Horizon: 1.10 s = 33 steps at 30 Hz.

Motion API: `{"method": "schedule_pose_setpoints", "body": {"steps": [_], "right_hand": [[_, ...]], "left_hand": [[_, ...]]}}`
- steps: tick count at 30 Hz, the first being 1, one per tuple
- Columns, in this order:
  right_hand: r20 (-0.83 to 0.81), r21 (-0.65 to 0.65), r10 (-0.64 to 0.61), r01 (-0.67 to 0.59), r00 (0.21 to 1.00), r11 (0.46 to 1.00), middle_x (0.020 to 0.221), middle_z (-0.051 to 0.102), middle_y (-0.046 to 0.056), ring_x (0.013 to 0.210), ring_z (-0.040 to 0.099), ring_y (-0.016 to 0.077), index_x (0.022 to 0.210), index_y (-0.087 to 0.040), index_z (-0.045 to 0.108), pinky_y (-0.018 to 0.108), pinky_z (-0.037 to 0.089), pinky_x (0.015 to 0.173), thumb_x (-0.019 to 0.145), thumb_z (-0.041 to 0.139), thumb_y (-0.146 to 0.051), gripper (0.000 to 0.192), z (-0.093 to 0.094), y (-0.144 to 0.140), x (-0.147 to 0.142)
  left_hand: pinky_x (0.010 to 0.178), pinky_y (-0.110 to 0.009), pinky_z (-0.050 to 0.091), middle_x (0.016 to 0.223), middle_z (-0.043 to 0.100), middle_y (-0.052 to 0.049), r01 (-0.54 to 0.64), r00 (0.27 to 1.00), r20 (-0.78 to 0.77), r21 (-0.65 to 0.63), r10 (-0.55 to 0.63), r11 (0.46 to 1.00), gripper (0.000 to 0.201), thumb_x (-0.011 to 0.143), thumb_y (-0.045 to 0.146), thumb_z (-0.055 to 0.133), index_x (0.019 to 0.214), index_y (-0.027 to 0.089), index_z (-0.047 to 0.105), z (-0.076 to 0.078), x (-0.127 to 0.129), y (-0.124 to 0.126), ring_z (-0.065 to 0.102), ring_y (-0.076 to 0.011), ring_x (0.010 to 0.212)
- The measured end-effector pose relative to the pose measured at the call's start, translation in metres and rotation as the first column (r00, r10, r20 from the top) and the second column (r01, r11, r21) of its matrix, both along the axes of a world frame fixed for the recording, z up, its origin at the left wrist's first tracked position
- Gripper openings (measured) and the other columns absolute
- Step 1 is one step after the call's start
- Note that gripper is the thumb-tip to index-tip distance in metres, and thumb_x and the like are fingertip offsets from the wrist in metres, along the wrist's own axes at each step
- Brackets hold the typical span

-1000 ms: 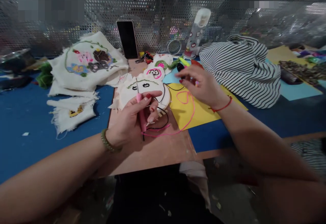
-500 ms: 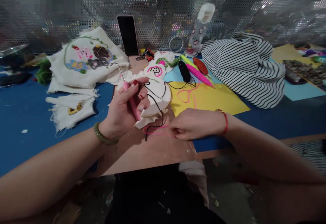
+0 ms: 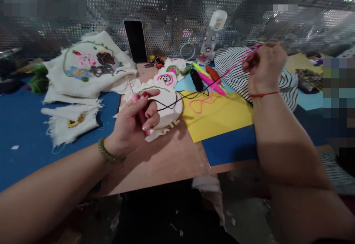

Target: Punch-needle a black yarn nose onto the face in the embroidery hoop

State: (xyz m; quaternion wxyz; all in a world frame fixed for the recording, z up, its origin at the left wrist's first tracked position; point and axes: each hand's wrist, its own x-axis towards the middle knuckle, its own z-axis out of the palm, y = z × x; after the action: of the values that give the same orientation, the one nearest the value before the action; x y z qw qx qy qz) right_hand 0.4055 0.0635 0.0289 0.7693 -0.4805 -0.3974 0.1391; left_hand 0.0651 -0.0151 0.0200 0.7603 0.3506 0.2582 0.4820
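My left hand (image 3: 138, 116) is closed around a punch needle (image 3: 135, 97) with a pink handle, its metal tip pointing up and away. Beneath it lies white cloth in an embroidery hoop (image 3: 166, 103), marked by a green stitched line. Black yarn (image 3: 166, 107) runs from beside my left fingers towards a black skein (image 3: 196, 80). Raised at the right, my right hand (image 3: 266, 64) pinches pink yarn (image 3: 234, 66), which stretches down to the pink skein (image 3: 212, 83). Past the hoop is a small cloth piece (image 3: 165, 78) with a pink-outlined face.
Embroidered white cloth (image 3: 91, 66) and a smaller frayed piece (image 3: 74, 120) lie left. A phone (image 3: 135, 40) and a bottle (image 3: 212, 39) stand against the perforated metal panel. Yellow paper (image 3: 222, 114) and striped fabric (image 3: 233, 66) are on the right.
My right hand has risen from the table near the hoop to the upper right, drawing the pink yarn taut. The pink strand below the hoop is gone from there. My left hand keeps the punch needle.
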Motion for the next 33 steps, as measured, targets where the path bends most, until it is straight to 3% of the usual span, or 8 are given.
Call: {"method": "schedule_pose_setpoints", "body": {"steps": [4, 10, 14, 17, 19, 21, 26, 33], "right_hand": [[-0.006, -0.030, -0.132, 0.132, 0.991, 0.991, 0.053, 0.041, -0.008, 0.045, 0.041, 0.0079, 0.067, -0.025, 0.034, 0.023, 0.031, 0.049, 0.092, 0.027, -0.006, 0.032, -0.002, 0.008, 0.011], [0.388, -0.471, 0.247, -0.039, 0.888, 0.881, 0.051, 0.049, -0.006, 0.054, 0.048, 0.0108, 0.062, -0.022, 0.050, 0.027, 0.038, 0.059, 0.075, 0.071, -0.015, 0.026, -0.015, -0.007, 0.002], [0.638, -0.546, 0.542, -0.174, 0.548, 0.819, 0.081, 0.067, 0.003, 0.074, 0.059, 0.0147, 0.076, -0.019, 0.067, 0.028, 0.046, 0.071, 0.077, 0.074, -0.025, 0.009, -0.017, -0.038, -0.051], [0.410, -0.604, 0.876, -0.644, 0.254, 0.470, 0.120, 0.069, 0.007, 0.083, 0.065, 0.0139, 0.131, -0.024, 0.061, 0.027, 0.053, 0.073, 0.089, 0.064, -0.037, 0.043, -0.021, -0.064, -0.096], [0.351, -0.643, 0.933, -0.702, 0.084, 0.305, 0.112, 0.071, 0.006, 0.085, 0.065, 0.0139, 0.129, -0.021, 0.063, 0.026, 0.054, 0.076, 0.087, 0.068, -0.037, 0.045, -0.024, -0.073, -0.113], [0.352, -0.678, 0.930, -0.656, 0.106, 0.331, 0.086, 0.071, 0.004, 0.074, 0.062, 0.0125, 0.106, -0.017, 0.072, 0.024, 0.051, 0.068, 0.090, 0.065, -0.037, 0.026, -0.026, -0.070, -0.111], [0.443, -0.504, 0.638, -0.414, 0.630, 0.759, 0.054, 0.050, -0.004, 0.050, 0.044, 0.0091, 0.082, -0.016, 0.070, 0.023, 0.035, 0.050, 0.091, 0.063, -0.040, 0.026, -0.018, -0.036, -0.057], [0.507, -0.793, 0.741, -0.100, 0.441, 0.602, 0.057, 0.060, -0.002, 0.050, 0.050, 0.0088, 0.081, -0.015, 0.075, 0.022, 0.037, 0.052, 0.086, 0.063, -0.032, 0.021, 0.000, -0.022, 0.003]], "left_hand": [[0.034, -0.017, 0.032, 0.048, 0.045, 0.007, 0.076, 0.997, 0.014, 0.068, -0.077, 0.995, 0.031, 0.102, 0.019, 0.041, 0.088, 0.017, 0.069, 0.000, -0.005, -0.001, 0.028, -0.0041, 0.026], [0.034, -0.017, 0.035, 0.051, 0.048, 0.007, 0.129, 0.992, 0.002, 0.053, -0.129, 0.990, 0.018, 0.098, 0.023, 0.054, 0.089, 0.018, 0.069, -0.002, -0.003, -0.003, 0.032, -0.0039, 0.028], [0.035, -0.015, 0.035, 0.056, 0.056, 0.004, 0.257, 0.965, -0.059, 0.070, -0.254, 0.964, 0.011, 0.091, 0.026, 0.068, 0.092, 0.016, 0.070, -0.011, 0.003, -0.008, 0.043, -0.0049, 0.034], [0.037, -0.014, 0.034, 0.060, 0.061, 0.002, 0.352, 0.932, -0.112, 0.063, -0.344, 0.934, 0.019, 0.088, 0.033, 0.073, 0.093, 0.014, 0.070, -0.018, 0.006, -0.013, 0.049, -0.0053, 0.037], [0.036, -0.015, 0.031, 0.062, 0.062, 0.002, 0.390, 0.914, -0.146, 0.053, -0.379, 0.919, 0.023, 0.087, 0.037, 0.074, 0.094, 0.015, 0.069, -0.021, 0.006, -0.015, 0.051, -0.0062, 0.038], [0.036, -0.015, 0.029, 0.063, 0.062, 0.003, 0.371, 0.918, -0.173, 0.052, -0.358, 0.927, 0.024, 0.087, 0.039, 0.074, 0.096, 0.017, 0.068, -0.023, 0.006, -0.015, 0.053, -0.0067, 0.039], [0.037, -0.015, 0.029, 0.063, 0.061, 0.004, 0.282, 0.904, -0.335, -0.002, -0.267, 0.959, 0.028, 0.085, 0.033, 0.075, 0.107, 0.017, 0.068, -0.027, 0.005, -0.009, 0.052, -0.0063, 0.042], [0.037, -0.014, 0.028, 0.058, 0.058, 0.004, 0.354, 0.872, -0.328, -0.088, -0.363, 0.931, 0.030, 0.076, 0.035, 0.082, 0.073, 0.014, 0.061, -0.024, 0.012, -0.013, 0.045, -0.0019, 0.038]]}}
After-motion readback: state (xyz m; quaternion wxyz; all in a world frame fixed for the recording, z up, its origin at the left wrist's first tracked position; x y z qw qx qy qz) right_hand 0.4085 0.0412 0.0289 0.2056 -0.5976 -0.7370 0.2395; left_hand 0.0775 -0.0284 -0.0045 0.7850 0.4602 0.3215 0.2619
